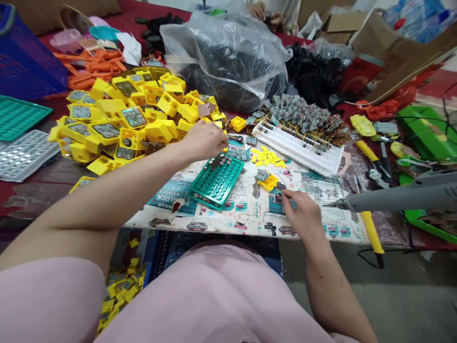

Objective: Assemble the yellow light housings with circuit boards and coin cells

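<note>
My left hand [205, 139] reaches forward over the table, fingers curled at the edge of a heap of yellow plastic housings [128, 124]; what the fingertips pinch is hidden. Just below it lies a green tray [216, 180] filled with small round button cells. My right hand [300, 209] rests near the table's front edge, thumb and forefinger pinched on a small dark round part. A small yellow housing with a circuit board [267, 180] lies just left of that hand, beside loose yellow clips [267, 157].
A white rack [300, 150] carries several small circuit boards. A grey soldering tool [400, 196] points in from the right. A clear bag of black parts [228, 57] sits behind. Another person's hands [266, 14] work at the far side. Trays [21, 138] lie at left.
</note>
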Action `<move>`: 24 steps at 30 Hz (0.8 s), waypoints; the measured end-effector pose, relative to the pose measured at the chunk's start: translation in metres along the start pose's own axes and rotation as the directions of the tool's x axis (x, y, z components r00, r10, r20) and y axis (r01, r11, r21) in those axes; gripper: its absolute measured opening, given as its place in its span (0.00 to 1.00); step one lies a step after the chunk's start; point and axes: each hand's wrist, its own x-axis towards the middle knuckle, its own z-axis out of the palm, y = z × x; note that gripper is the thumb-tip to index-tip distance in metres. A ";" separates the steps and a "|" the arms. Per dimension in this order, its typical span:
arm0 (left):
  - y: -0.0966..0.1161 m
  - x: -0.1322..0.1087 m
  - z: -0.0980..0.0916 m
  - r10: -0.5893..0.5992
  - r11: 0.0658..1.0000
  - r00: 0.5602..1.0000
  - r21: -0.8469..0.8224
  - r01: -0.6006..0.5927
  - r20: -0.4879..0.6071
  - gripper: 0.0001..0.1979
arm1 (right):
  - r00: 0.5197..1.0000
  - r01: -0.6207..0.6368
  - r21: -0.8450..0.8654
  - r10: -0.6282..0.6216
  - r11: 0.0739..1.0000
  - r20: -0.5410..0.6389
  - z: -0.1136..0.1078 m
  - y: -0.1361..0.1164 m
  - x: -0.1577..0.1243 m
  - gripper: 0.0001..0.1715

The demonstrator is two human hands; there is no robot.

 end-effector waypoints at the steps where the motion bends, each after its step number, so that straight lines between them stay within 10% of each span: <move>1: 0.005 0.009 0.002 0.019 0.999 0.999 0.030 -0.020 0.028 0.16 | 1.000 -0.025 -0.006 0.025 1.000 -0.005 0.000 -0.001 0.000 0.13; 8: 0.027 0.047 0.016 0.045 0.994 0.984 0.095 -0.062 0.174 0.16 | 0.998 -0.001 0.075 0.005 0.997 -0.060 0.006 -0.019 0.002 0.12; 12: 0.014 0.054 0.003 -0.019 0.971 0.997 -0.235 0.035 0.068 0.16 | 0.998 0.028 0.173 -0.019 0.985 -0.054 0.007 -0.024 0.002 0.10; 18: 0.002 0.051 -0.025 -0.206 0.306 0.971 -0.935 0.179 0.118 0.18 | 0.998 0.017 0.257 -0.003 0.966 -0.056 0.012 -0.033 0.006 0.09; 24: 0.004 0.026 -0.036 -0.194 0.123 0.954 -0.960 0.253 0.227 0.26 | 0.999 0.030 0.266 -0.018 0.964 -0.046 0.014 -0.039 0.007 0.09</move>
